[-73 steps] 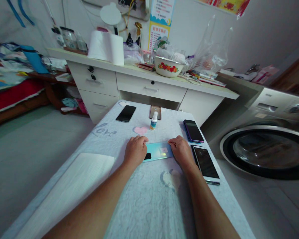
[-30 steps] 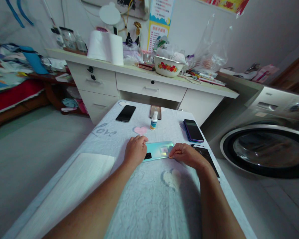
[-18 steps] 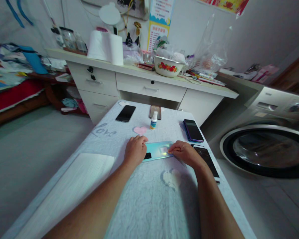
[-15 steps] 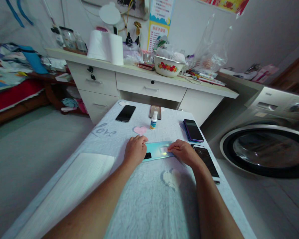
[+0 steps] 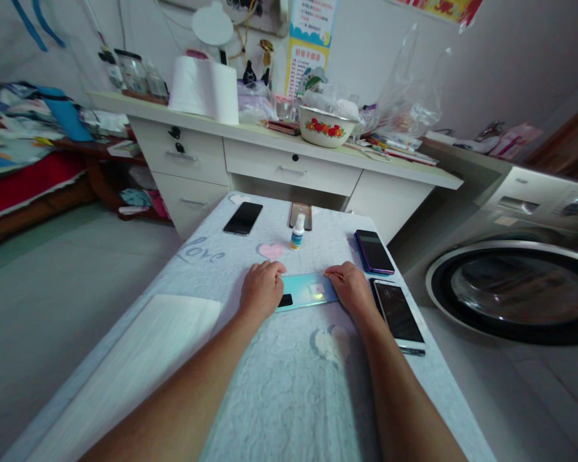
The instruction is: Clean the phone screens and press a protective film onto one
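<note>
A light-blue smartphone (image 5: 301, 292) lies back side up on the patterned tablecloth (image 5: 289, 385), its dark camera block towards the left end and a pale, shiny square patch near the right. My left hand (image 5: 262, 287) is closed round the phone's left end. At the other end, my right hand (image 5: 350, 287) has its fingers bent together over the far right corner. Beyond the phone stands a small white spray bottle (image 5: 297, 233) with a blue and yellow label. Just right of my right hand lies a white-framed phone (image 5: 401, 313), screen up.
Further phones lie around: a black one (image 5: 243, 219) at the far left and a purple-edged one (image 5: 374, 251) at the right. A brownish phone case (image 5: 301, 215) is behind the bottle. White sheets (image 5: 139, 359) cover the left front. A desk (image 5: 289, 168) and washing machine (image 5: 515, 256) stand beyond.
My right hand has shifted from the pale patch on the phone's back to the far right corner. My left hand and the phone stay in place.
</note>
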`<state>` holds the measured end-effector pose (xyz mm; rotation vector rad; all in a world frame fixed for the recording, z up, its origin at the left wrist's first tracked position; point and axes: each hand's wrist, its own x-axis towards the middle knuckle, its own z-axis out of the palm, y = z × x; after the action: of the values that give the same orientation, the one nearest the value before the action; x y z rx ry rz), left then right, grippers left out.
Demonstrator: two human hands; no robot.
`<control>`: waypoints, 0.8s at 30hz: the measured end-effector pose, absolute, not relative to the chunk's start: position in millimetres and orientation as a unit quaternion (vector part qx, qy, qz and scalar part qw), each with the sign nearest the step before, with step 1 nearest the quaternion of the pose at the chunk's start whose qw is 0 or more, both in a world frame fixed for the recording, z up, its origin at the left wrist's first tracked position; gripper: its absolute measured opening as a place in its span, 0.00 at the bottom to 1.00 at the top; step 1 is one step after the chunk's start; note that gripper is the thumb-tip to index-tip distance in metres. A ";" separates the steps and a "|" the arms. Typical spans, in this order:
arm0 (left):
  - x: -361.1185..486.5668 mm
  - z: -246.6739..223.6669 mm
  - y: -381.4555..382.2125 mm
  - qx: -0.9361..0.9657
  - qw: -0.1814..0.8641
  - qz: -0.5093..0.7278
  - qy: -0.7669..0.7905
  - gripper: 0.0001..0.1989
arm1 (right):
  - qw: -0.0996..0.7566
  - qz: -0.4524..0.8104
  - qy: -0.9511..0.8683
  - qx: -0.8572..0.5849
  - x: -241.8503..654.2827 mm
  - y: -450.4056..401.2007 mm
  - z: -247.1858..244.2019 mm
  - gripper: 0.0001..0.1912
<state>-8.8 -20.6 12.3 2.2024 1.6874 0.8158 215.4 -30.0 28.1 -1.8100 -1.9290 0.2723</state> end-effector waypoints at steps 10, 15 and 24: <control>-8.8 12.0 -20.0 0.757 0.128 0.281 0.576 0.13 | 0.262 0.153 -0.701 -0.645 223.8 -30.2 29.8 0.12; -9.1 10.7 -19.2 0.757 0.128 0.278 0.578 0.12 | 0.256 0.234 -0.701 -0.623 234.4 -35.2 33.0 0.11; -9.2 13.0 -20.1 0.756 0.128 0.278 0.579 0.12 | 0.218 0.358 -0.690 -0.590 246.8 -45.5 38.7 0.07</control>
<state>-9.2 -20.1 13.0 2.1990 1.6840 0.8095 246.8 -45.5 38.7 -1.6346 -1.9095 0.9914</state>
